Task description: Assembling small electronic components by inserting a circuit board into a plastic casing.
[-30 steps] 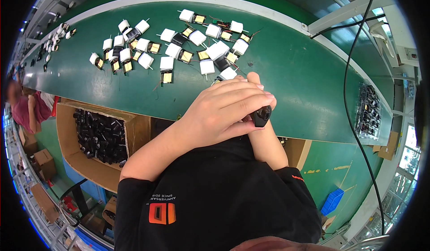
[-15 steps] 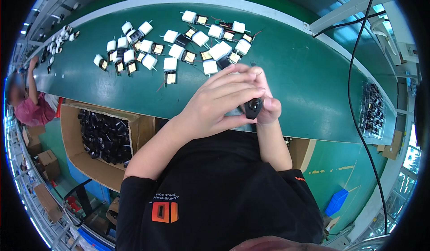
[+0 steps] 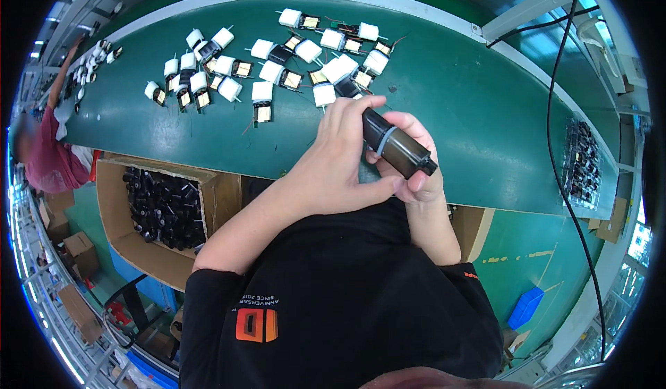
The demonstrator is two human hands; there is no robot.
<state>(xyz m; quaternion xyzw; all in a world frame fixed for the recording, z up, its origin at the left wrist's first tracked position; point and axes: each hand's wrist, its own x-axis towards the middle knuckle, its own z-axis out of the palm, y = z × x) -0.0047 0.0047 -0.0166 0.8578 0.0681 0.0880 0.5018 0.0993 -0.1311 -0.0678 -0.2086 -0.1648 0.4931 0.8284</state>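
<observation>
A dark, oval tube-shaped device [image 3: 399, 147] with a pale grey band and a narrow black nozzle lies slanted between my two hands, its nozzle pointing down and right. My left hand [image 3: 329, 160] closes over its upper end, with the thumb reaching under toward the nozzle end. The fingers of my right hand [image 3: 424, 184] curl around the device from the right and behind, and the thumb presses near the nozzle. Beyond my hands, several white-capped parts [image 3: 262, 92] with black bodies, gold-coloured pads and thin wires lie scattered on the green table [image 3: 472, 125].
A cardboard box [image 3: 198, 177] of black housings stands at the table's near left edge. Clear trays of dark parts [image 3: 581, 163] lie at the far right. A black cable [image 3: 549, 111] hangs down on the right. Another person [image 3: 52, 146] in a red shirt works at the far left.
The device has turned from nearly end-on to lying slanted, so its side and grey band now show. My left fingers have shifted to its upper end. The other person's arm has stretched farther forward.
</observation>
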